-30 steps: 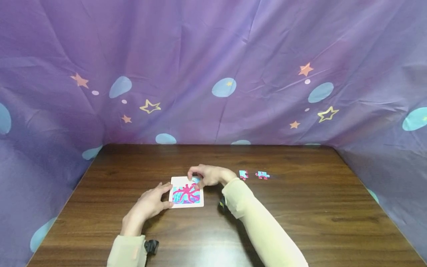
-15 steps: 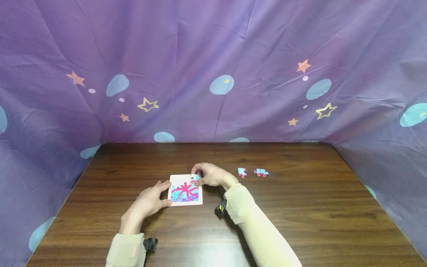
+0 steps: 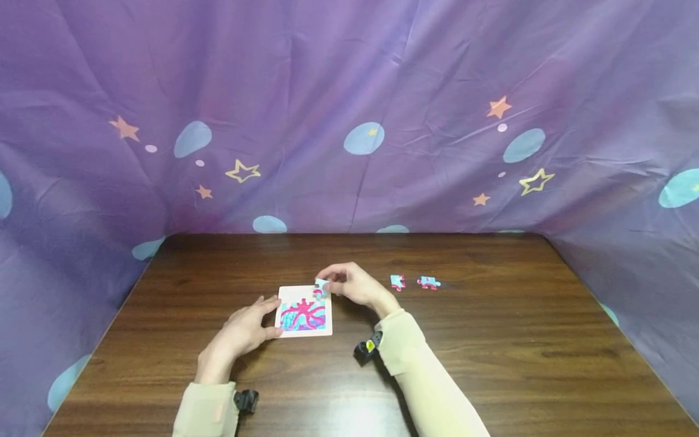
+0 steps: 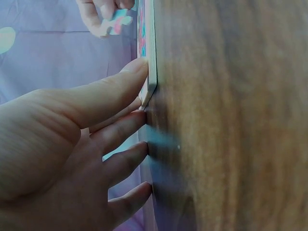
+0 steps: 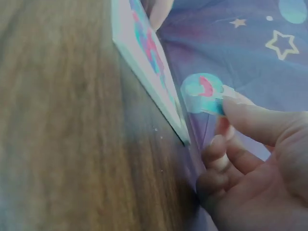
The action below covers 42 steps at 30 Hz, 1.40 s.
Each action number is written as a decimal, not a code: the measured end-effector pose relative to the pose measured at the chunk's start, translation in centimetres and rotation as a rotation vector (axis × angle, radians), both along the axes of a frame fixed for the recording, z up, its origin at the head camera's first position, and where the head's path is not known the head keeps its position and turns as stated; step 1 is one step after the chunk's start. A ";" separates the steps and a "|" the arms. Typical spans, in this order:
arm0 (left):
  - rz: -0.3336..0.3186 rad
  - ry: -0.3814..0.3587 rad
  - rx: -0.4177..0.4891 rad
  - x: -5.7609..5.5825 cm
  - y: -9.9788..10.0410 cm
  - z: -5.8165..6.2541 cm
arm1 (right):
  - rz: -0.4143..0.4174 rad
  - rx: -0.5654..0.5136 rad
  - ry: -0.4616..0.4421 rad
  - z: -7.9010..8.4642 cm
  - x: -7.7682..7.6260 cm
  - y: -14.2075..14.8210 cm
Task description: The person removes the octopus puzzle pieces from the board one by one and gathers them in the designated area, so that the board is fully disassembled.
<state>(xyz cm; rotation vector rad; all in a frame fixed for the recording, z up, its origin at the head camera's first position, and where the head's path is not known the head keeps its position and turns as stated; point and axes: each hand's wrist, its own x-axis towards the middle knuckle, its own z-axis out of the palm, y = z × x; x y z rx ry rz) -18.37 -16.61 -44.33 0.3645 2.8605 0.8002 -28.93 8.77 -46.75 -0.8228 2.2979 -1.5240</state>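
Note:
My right hand [image 3: 356, 285] pinches a blue and pink jigsaw puzzle piece [image 5: 201, 91] between thumb and fingers, held just above the upper right corner of a square white puzzle tray [image 3: 293, 292]. Pink and blue pieces form a picture, apparently an octopus, over the tray's lower part; its upper strip shows bare white. My left hand [image 3: 243, 328] rests at the tray's left side. In the left wrist view its thumb [image 4: 113, 91] touches the tray's edge, while the other fingers, spread and fairly straight, reach down to the tabletop.
Two loose jigsaw pieces lie on the brown wooden table [image 3: 491, 340] to the right: one blue and pink piece [image 3: 397, 281] and another [image 3: 429, 283] beside it. A purple curtain [image 3: 349, 79] with stars hangs behind the table and along its sides.
The right hand has lifted slightly up and right from the tray's upper right corner, with the pinched piece now clearly visible. The left hand stays at the tray's left side.

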 end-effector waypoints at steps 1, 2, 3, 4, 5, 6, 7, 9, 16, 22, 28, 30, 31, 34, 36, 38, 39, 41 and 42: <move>-0.004 0.002 0.003 -0.1 0.0 0.0 | -0.022 -0.032 -0.028 0.1 0.1 0.2; -0.008 0.002 0.004 -0.1 0.1 0.1 | -0.043 -0.065 -0.060 0.1 0.1 0.3; -0.012 0.005 0.005 -0.2 0.1 0.1 | -0.064 -0.090 -0.086 0.1 0.1 0.5; -0.016 0.006 0.005 -0.2 0.2 0.1 | -0.082 -0.110 -0.111 0.2 0.2 0.7; -0.018 0.008 0.006 -0.2 0.2 0.1 | -0.100 -0.130 -0.132 0.3 0.3 0.9; -0.021 0.010 0.006 -0.2 0.2 0.1 | -0.115 -0.151 -0.150 0.5 0.4 1.1; -0.021 0.010 0.006 -0.2 0.2 0.1 | -0.128 -0.175 -0.167 0.7 0.5 1.2; -0.021 0.013 0.008 -0.2 0.1 0.2 | -0.154 -0.232 -0.190 1.2 0.7 1.7; -0.014 0.004 0.017 -0.2 -0.1 0.2 | -0.182 -0.515 -0.302 3.3 1.7 3.7; -0.005 -0.005 0.019 0.0 -0.1 0.3 | -0.229 -0.514 -0.260 4.6 2.4 5.9; 0.005 -0.016 0.018 0.1 -0.1 0.3 | -0.289 -0.452 -0.211 5.2 2.7 9.0; 0.006 -0.016 0.018 0.1 -0.1 0.3 | -0.301 -0.460 -0.213 5.3 2.7 10.2; 0.003 -0.015 0.019 0.1 -0.1 0.2 | -0.309 -0.472 -0.215 5.4 2.6 10.9; -0.002 -0.014 0.025 0.2 0.0 0.2 | -0.352 -0.491 -0.199 5.5 2.5 12.8; -0.003 -0.014 0.026 0.2 0.0 0.2 | -0.383 -0.509 -0.196 5.5 2.5 14.2; 0.001 -0.015 0.027 0.2 0.0 0.2 | -0.407 -0.531 -0.186 5.4 2.5 15.6; 0.002 -0.012 0.026 0.2 0.0 0.2 | -0.416 -0.549 -0.183 5.4 2.4 16.3; 0.001 -0.011 0.026 0.2 0.1 0.3 | -0.427 -0.571 -0.166 5.3 2.4 17.7; 0.004 -0.013 0.029 0.1 0.1 0.3 | -0.435 -0.573 -0.153 5.2 2.3 18.3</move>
